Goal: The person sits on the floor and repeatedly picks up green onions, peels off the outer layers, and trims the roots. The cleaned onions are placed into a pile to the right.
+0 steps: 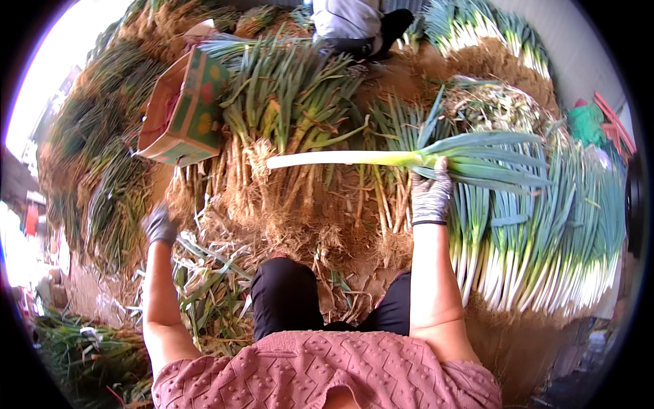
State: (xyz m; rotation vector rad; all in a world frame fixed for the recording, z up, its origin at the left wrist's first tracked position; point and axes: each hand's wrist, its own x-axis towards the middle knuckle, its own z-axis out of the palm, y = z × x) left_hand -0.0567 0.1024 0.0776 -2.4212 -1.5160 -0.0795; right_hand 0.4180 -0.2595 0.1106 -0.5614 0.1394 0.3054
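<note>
A cleaned leek (347,158) with a white shaft and green leaves lies level across the view. My right hand (431,193), in a striped knit glove, grips it where the shaft meets the leaves. Its white end points left, over a pile of untrimmed leeks (296,112) with dry brown roots. My left hand (160,224), also gloved and somewhat blurred, is low on the left, above stripped leaves (204,286). I see nothing held in it, but its fingers are too blurred to make out.
A printed cardboard box (196,110) stands tilted left of the pile. Cleaned leeks (531,245) lie in a dense row at right. Rough leeks (97,153) are heaped at far left. Another person (347,25) is at the top. Peelings (490,105) lie heaped behind the row.
</note>
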